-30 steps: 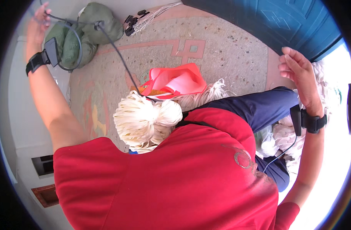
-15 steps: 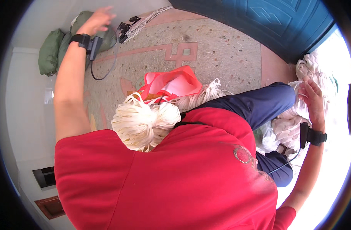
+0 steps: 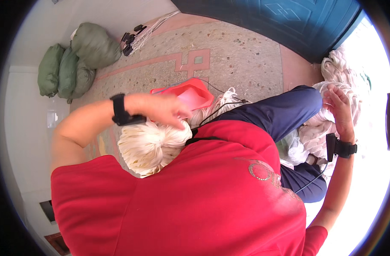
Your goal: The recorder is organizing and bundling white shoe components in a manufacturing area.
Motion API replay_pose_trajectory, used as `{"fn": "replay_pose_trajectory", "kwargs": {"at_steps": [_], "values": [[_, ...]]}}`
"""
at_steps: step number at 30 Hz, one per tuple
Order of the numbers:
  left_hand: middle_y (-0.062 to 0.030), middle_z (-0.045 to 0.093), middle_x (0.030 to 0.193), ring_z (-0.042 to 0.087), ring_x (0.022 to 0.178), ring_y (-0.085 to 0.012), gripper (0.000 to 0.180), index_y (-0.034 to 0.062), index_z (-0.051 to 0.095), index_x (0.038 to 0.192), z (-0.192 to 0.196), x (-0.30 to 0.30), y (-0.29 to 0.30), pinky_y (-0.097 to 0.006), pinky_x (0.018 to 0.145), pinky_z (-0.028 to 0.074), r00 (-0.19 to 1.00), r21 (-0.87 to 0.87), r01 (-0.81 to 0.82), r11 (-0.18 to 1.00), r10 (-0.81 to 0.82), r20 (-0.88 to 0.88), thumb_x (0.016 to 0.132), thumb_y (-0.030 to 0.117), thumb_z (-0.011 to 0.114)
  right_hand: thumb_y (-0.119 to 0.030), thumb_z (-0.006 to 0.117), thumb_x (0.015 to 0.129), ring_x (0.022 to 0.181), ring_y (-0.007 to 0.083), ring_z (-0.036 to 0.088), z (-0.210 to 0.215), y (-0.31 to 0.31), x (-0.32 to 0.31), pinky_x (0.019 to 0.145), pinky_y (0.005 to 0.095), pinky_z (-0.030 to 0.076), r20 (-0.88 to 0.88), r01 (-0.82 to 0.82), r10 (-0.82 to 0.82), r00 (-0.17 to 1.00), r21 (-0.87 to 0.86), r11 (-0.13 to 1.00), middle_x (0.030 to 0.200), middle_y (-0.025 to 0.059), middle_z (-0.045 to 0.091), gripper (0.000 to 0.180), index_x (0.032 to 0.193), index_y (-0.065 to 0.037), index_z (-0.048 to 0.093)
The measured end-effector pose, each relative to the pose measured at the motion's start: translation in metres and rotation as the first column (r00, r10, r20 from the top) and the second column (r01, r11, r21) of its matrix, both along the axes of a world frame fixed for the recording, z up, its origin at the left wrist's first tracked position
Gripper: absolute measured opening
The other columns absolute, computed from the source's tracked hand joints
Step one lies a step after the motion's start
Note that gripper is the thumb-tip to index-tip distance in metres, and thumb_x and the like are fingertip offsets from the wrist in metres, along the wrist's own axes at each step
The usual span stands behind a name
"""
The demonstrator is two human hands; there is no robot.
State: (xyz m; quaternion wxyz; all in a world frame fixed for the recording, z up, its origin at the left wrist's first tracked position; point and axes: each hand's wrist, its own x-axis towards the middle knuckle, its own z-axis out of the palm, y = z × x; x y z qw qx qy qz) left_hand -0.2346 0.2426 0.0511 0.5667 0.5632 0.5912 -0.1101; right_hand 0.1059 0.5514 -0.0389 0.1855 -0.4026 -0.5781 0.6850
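My left hand [image 3: 171, 110], slightly blurred, hovers over a thick bundle of cream-white flat strips [image 3: 150, 145] gathered at its middle in front of my chest. Its fingers look loosely apart, with nothing visible in them; whether it touches the strips I cannot tell. To the right, past my bent knee, my right hand [image 3: 339, 104] is raised with fingertips drawn together. Anything between them is too small to make out. Behind that hand lies a heap of pale strips [image 3: 350, 91]. A red bag with a pale inside [image 3: 195, 94] rests just beyond the cream bundle.
Several stuffed green sacks [image 3: 94, 45] stand against the white wall at far left. Black connectors [image 3: 129, 40] and white cords [image 3: 154, 30] lie near them on the speckled floor [image 3: 242, 55]. A blue door [image 3: 284, 21] stands at the back right. Another pale strip bundle [image 3: 229, 100] touches my leg.
My left hand has swung from near the green sacks back toward me, over the cream bundle. My right hand stays near the pale heap, its fingertips closer together.
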Motion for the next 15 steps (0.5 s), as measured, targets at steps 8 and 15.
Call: {"fn": "replay_pose_trajectory", "kwargs": {"at_steps": [8,15], "values": [[-0.0174,0.054,0.105,0.052,0.101,-0.0291,0.069,0.0036,0.041,0.119,-0.019,0.007,-0.029,-0.037,0.084,0.042,0.999,-0.034,0.032,0.999,-0.033,-0.031,0.061,0.026,0.072,-0.019,0.051,0.087,0.071,0.0065,0.055,-0.009,-0.003,0.023,0.065,0.0209,0.044,-0.043,0.091,-0.094,0.995,-0.062,0.994,0.083,-0.0003,0.059,0.022,0.104,-0.006,0.055],[-0.0066,0.054,0.105,0.051,0.098,-0.0150,0.060,0.0056,0.044,0.116,0.040,-0.051,0.006,-0.030,0.086,0.042,0.818,0.448,-0.495,0.744,0.573,-0.047,0.060,0.007,0.065,-0.017,0.051,0.087,0.073,0.0083,0.055,-0.020,0.006,0.046,0.065,0.0224,0.044,-0.089,0.147,-0.157,0.984,-0.107,0.983,0.086,0.0024,0.058,0.024,0.107,-0.004,0.052]]}}
